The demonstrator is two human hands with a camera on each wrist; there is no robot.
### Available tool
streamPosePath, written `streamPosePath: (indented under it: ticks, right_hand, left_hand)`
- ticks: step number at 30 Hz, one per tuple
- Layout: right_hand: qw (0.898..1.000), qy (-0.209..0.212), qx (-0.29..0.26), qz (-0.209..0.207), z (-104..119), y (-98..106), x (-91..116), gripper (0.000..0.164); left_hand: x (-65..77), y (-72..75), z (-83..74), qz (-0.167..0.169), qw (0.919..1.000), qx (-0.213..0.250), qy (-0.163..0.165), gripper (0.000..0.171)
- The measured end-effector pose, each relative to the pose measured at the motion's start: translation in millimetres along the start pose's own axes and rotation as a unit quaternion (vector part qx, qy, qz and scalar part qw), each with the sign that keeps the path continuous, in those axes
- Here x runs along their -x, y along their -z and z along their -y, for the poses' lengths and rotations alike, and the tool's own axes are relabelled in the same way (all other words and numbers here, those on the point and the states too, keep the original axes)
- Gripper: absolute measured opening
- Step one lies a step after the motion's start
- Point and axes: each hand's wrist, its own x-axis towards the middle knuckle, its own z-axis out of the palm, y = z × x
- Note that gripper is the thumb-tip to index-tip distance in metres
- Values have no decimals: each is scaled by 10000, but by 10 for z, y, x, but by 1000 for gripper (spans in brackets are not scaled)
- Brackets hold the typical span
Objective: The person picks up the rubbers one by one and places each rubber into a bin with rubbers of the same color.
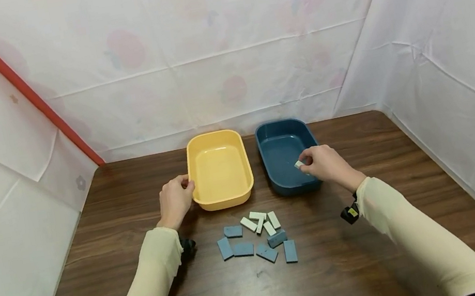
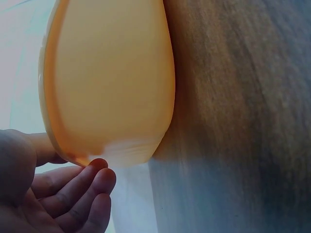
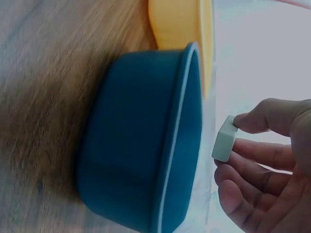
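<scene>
My right hand [image 1: 326, 163] pinches a small pale green block [image 3: 225, 139] between thumb and fingers. It holds the block above the dark blue tray [image 3: 131, 131], apart from the rim. On the left, my left hand [image 1: 175, 200] grips the near left edge of the yellow tray [image 2: 112, 73], its thumb and fingers on either side of the rim. Closer to me on the table lie several pale green blocks [image 1: 248, 224], loosely piled, and several grey-blue blocks [image 1: 243, 249] spread around them.
Both trays stand side by side near the back edge of the brown wooden table [image 1: 335, 278]. White cloth walls [image 1: 216, 20] rise behind and at both sides. A red pole [image 1: 19, 82] slants down to the table's back left corner.
</scene>
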Motion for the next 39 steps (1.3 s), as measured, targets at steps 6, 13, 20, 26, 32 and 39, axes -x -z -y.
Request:
streamPosePath:
  ticks: [6, 13, 20, 26, 32, 39]
  right_hand:
    - [9994, -145, 272, 168, -119, -82, -175, 28]
    - [9977, -187, 425, 488, -203, -233, -348, 25]
    - [9945, -228, 578, 841, -229, -347, -425, 24]
    - [9917, -255, 718, 1037, -262, -419, -452, 23]
    - [9915, -286, 672, 1079, -264, -439, -451, 23]
    - [9946, -252, 550, 839, -195, -360, -424, 24]
  left_hand:
    - [11, -4, -7, 23, 10000, 31, -30, 34]
    - [6, 9, 8, -20, 10000, 21, 7, 34]
    - [11, 23, 24, 24, 10000, 36, 43, 34]
    - [13, 30, 20, 49, 9999, 64, 117, 34]
    - [23, 40, 21, 46, 9999, 69, 85, 35]
    - [16, 21, 32, 66, 9999, 100, 90, 36]
